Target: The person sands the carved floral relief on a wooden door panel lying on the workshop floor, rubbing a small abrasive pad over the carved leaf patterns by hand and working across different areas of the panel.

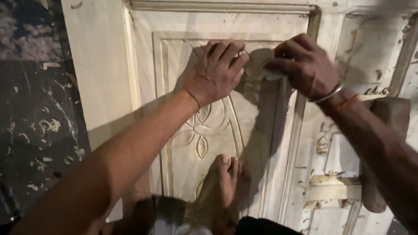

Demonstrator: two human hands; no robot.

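Dusty dark floor, carved door panel long axis running away from viewer, left hand flat w/ fingers spread, right hand closed, grip unclear

The left hand is pressing down on a carved wooden door panel, fingers curled at the top of its floral relief. The right hand, wearing a metal bangle, is gripping something small just beside it. A bare foot is resting on the panel; wood shavings are lying on the dark floor.
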